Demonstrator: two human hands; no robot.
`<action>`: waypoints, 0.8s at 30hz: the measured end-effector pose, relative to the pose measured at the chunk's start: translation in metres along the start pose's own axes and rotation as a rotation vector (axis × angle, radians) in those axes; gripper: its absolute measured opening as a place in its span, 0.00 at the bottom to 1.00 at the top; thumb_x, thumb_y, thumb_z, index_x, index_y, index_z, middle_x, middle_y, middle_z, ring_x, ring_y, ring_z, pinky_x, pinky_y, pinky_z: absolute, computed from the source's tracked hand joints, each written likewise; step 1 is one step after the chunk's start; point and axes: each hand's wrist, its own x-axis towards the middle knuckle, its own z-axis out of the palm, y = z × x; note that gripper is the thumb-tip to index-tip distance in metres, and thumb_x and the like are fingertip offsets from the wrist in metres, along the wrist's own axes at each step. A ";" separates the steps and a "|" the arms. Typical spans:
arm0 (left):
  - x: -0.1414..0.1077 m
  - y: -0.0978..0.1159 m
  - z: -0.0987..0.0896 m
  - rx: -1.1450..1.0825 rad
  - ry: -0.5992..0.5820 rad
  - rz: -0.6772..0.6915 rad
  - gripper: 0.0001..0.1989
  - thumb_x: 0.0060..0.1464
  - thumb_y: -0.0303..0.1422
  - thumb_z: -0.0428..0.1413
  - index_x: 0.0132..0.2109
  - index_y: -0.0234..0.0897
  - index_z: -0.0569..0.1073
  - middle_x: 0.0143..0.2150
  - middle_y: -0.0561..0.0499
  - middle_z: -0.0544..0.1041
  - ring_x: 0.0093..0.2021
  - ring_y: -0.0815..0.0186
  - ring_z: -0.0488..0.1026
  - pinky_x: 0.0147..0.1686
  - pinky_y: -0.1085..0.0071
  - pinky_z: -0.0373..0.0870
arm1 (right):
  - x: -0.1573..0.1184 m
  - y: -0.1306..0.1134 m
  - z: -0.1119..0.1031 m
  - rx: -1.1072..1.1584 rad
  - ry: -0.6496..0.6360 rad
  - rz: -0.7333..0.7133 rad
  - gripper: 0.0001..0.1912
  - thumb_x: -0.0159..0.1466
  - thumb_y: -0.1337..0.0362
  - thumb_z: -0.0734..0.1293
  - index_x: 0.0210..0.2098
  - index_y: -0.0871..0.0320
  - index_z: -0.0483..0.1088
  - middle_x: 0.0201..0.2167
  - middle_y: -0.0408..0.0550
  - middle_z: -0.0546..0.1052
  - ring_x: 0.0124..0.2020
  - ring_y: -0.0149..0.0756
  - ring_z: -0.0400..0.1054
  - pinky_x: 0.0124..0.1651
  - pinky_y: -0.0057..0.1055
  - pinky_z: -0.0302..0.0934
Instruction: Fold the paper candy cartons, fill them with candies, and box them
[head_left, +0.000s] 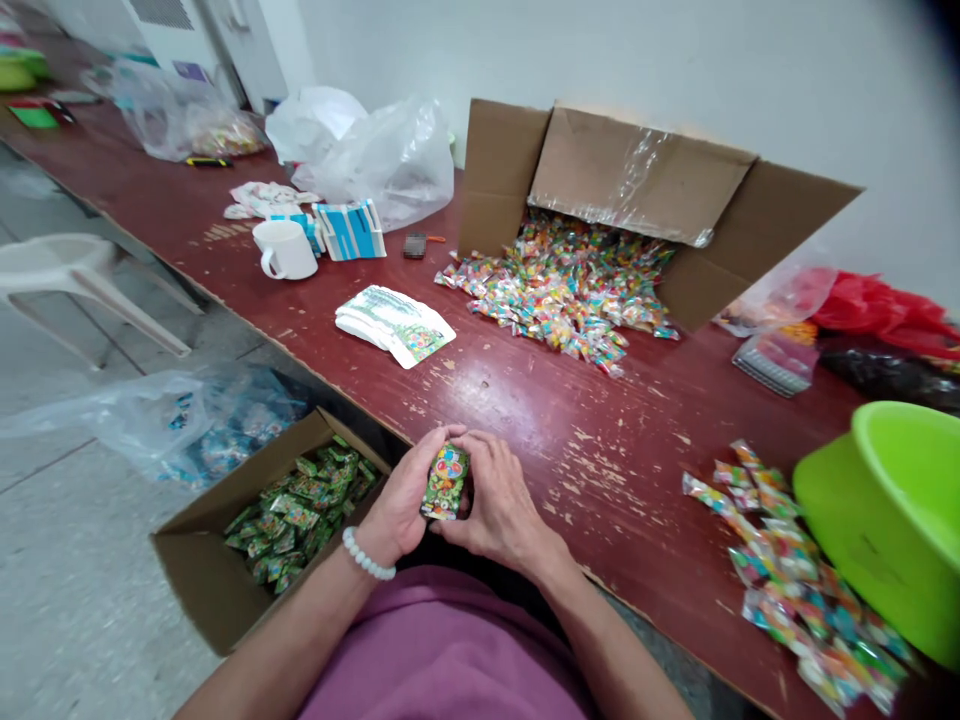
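A small green packet [445,483] with a colourful print is held between my two hands at the table's front edge. My left hand [405,495], with a pale bead bracelet on the wrist, wraps round its left side. Against its right side and lower end press the fingers and thumb of my right hand [499,500]. Down to the left, a cardboard box [195,600] holds many similar green packets [300,510]. Beyond my hands, a stack of flat printed pouches [394,322] lies on the red table [495,390].
Wrapped candies [559,290] spill from an open carton [637,170] at the back. More candies [795,570] lie beside a green basin [885,510] at the right. A white mug [285,250] and plastic bags [397,160] stand back left; a stool [75,260] is far left.
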 end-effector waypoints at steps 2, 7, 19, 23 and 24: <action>-0.001 -0.002 -0.005 0.003 0.047 0.068 0.13 0.56 0.38 0.61 0.44 0.34 0.78 0.41 0.47 0.81 0.40 0.64 0.79 0.40 0.72 0.75 | 0.009 -0.005 0.010 0.000 0.013 -0.015 0.39 0.47 0.64 0.74 0.57 0.55 0.61 0.57 0.57 0.69 0.54 0.52 0.65 0.55 0.48 0.62; -0.013 0.018 -0.046 0.323 0.147 0.210 0.19 0.55 0.46 0.60 0.48 0.38 0.76 0.40 0.49 0.80 0.35 0.64 0.77 0.35 0.70 0.74 | 0.021 -0.009 0.025 0.091 -0.055 -0.107 0.48 0.48 0.52 0.77 0.64 0.55 0.56 0.62 0.60 0.64 0.61 0.55 0.60 0.58 0.51 0.61; 0.063 0.118 -0.074 1.882 0.468 0.909 0.26 0.65 0.45 0.43 0.62 0.36 0.68 0.59 0.38 0.71 0.59 0.50 0.65 0.59 0.55 0.58 | 0.019 0.071 0.016 0.037 0.274 0.060 0.13 0.65 0.67 0.65 0.49 0.56 0.69 0.45 0.54 0.75 0.43 0.44 0.71 0.48 0.42 0.68; 0.122 0.109 -0.025 2.097 0.588 0.705 0.26 0.63 0.47 0.47 0.59 0.34 0.71 0.57 0.31 0.68 0.56 0.40 0.61 0.50 0.49 0.58 | 0.018 0.066 0.014 0.081 0.274 0.063 0.10 0.66 0.68 0.63 0.46 0.55 0.71 0.43 0.53 0.76 0.42 0.42 0.71 0.47 0.39 0.68; 0.131 0.109 -0.022 2.114 0.593 0.678 0.26 0.62 0.47 0.48 0.58 0.34 0.72 0.56 0.31 0.68 0.55 0.40 0.61 0.49 0.48 0.57 | 0.018 0.066 0.013 0.089 0.279 0.070 0.10 0.66 0.68 0.63 0.46 0.55 0.71 0.43 0.53 0.76 0.42 0.42 0.72 0.47 0.39 0.68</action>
